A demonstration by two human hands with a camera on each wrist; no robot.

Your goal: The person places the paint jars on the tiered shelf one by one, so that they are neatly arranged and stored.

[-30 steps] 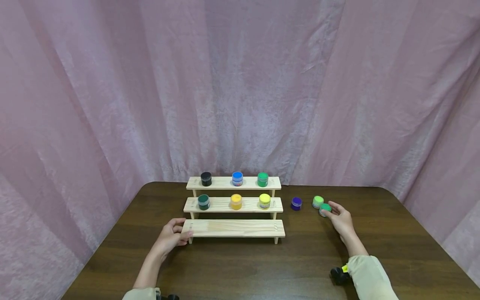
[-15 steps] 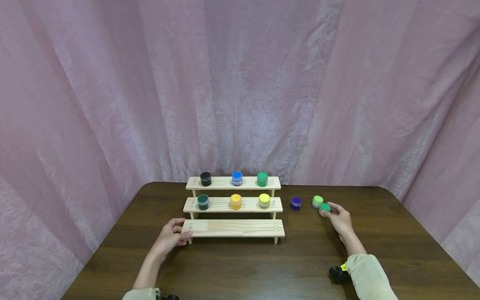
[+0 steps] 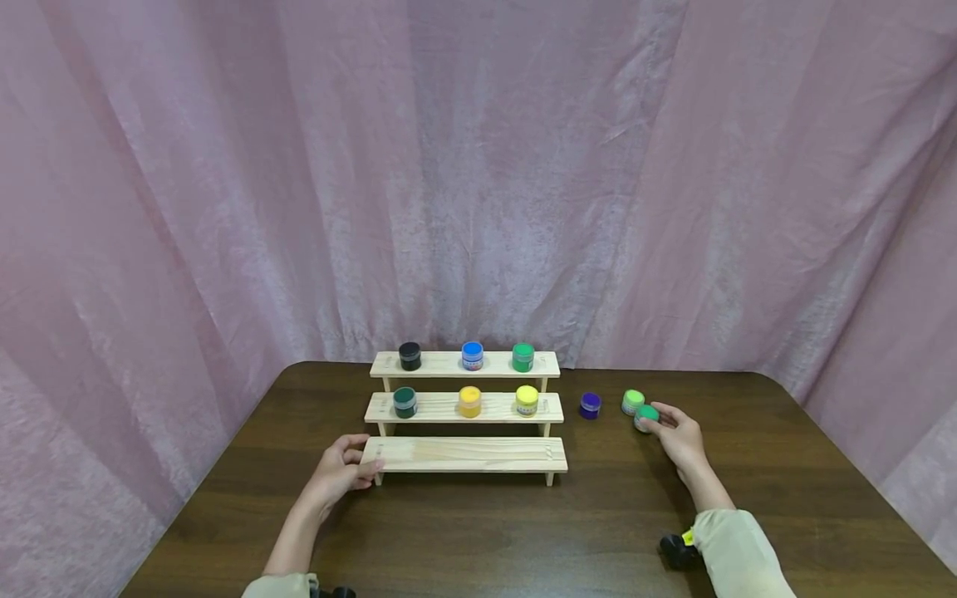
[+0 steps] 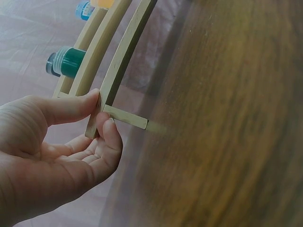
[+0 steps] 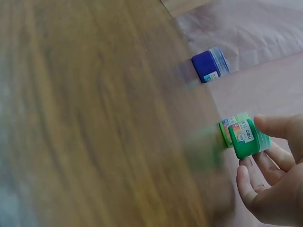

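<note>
My left hand (image 3: 338,475) grips the left end of the lowest step of a three-tier wooden display stand (image 3: 463,455). In the left wrist view the thumb lies on top of the board and a fingertip sits below it, by the short leg. On the right, my right hand (image 3: 682,440) holds a green paint jar (image 5: 244,138) between thumb and fingers. Just behind that jar stands a light green paint jar (image 3: 633,402), partly covered by it in the right wrist view. A purple paint jar (image 3: 590,405) stands on the table between them and the stand.
The top tier bears a black jar (image 3: 409,356), a blue jar (image 3: 473,355) and a green-lidded jar (image 3: 522,357). On the middle tier are a dark green jar (image 3: 405,402), an orange-yellow jar (image 3: 469,401) and a yellow jar (image 3: 527,400). A pink curtain (image 3: 478,183) hangs behind the brown table (image 3: 478,540).
</note>
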